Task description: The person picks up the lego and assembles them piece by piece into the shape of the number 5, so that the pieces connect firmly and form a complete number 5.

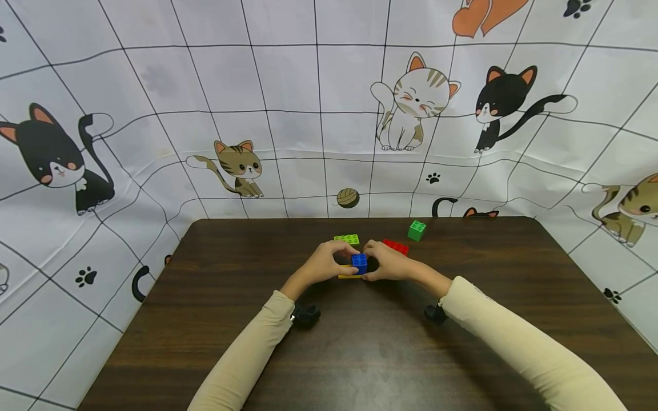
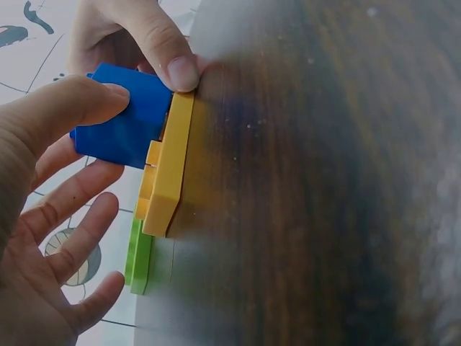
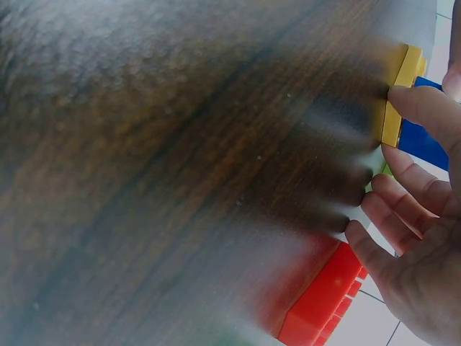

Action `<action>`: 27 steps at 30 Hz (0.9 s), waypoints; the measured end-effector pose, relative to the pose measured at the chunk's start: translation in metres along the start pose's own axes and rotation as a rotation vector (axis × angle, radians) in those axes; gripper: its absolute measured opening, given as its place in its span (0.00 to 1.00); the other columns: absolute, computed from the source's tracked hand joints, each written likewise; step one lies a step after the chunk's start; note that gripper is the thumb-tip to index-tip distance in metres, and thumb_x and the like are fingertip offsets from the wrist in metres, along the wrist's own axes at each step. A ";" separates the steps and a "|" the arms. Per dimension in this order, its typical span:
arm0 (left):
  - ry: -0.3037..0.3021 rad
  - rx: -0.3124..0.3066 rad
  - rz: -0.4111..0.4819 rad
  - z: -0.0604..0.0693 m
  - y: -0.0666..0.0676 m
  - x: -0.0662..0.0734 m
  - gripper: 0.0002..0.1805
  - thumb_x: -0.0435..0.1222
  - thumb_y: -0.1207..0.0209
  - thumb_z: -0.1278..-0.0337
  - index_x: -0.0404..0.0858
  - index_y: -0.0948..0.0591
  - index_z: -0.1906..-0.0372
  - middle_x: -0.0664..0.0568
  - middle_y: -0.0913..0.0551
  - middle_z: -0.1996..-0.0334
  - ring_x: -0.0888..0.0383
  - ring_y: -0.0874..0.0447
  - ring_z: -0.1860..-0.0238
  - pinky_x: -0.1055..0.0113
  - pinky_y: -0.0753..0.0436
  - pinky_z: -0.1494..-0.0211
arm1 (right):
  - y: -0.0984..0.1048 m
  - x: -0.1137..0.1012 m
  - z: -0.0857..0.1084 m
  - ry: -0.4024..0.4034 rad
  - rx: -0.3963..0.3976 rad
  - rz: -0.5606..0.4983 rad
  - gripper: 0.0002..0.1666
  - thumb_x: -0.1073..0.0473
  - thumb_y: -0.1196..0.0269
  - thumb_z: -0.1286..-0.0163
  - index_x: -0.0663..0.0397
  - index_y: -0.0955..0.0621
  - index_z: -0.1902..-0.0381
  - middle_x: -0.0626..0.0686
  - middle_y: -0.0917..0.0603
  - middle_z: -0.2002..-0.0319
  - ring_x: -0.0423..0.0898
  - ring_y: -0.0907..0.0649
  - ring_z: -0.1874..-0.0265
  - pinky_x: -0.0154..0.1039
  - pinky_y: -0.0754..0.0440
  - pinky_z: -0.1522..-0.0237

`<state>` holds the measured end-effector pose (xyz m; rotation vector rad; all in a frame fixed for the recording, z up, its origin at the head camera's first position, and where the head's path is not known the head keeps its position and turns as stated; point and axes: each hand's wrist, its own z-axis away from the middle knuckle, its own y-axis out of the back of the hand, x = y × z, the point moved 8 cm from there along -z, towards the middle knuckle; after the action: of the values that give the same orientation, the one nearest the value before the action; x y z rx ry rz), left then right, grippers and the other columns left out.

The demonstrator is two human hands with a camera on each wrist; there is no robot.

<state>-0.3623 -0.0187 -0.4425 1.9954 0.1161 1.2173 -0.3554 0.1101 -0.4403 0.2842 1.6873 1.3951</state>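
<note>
Two bare hands met near the far side of a brown surface (image 1: pixel 334 354), seen from the head and from both wrists. The grip of the left hand (image 1: pixel 327 264) was partly closed, pinching a blue block (image 2: pixel 140 115), with the thumb flat against its near face and the lower fingers spread apart. The grip of the right hand (image 1: pixel 388 264) pinched one end of a yellow block (image 2: pixel 170 173), its thumb on the near side and the other fingers fanned out beyond. The yellow block lay studs up on the surface; the blue block stood over its right end, slightly tilted, and whether it was fully seated could not be told. In the head view the hands hid most of the yellow block. A light green block (image 1: pixel 346 238) lay just beyond the left hand, a red block (image 1: pixel 396 246) close behind the right hand, and a green block (image 1: pixel 417 230) farther right. A cat-patterned sheet (image 1: pixel 293 131) hung behind the surface.
</note>
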 end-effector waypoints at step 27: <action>0.009 -0.011 0.089 0.001 -0.003 -0.008 0.19 0.37 0.27 0.44 0.39 0.14 0.47 0.48 0.13 0.56 0.56 0.19 0.56 0.65 0.18 0.50 | -0.003 0.003 0.001 -0.007 0.009 0.016 0.27 0.52 0.28 0.35 0.67 0.18 0.47 0.62 0.24 0.42 0.58 0.23 0.42 0.56 0.21 0.39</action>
<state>-0.3651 -0.0205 -0.4507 2.0045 0.0254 1.2799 -0.3551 0.1114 -0.4446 0.3081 1.6888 1.3972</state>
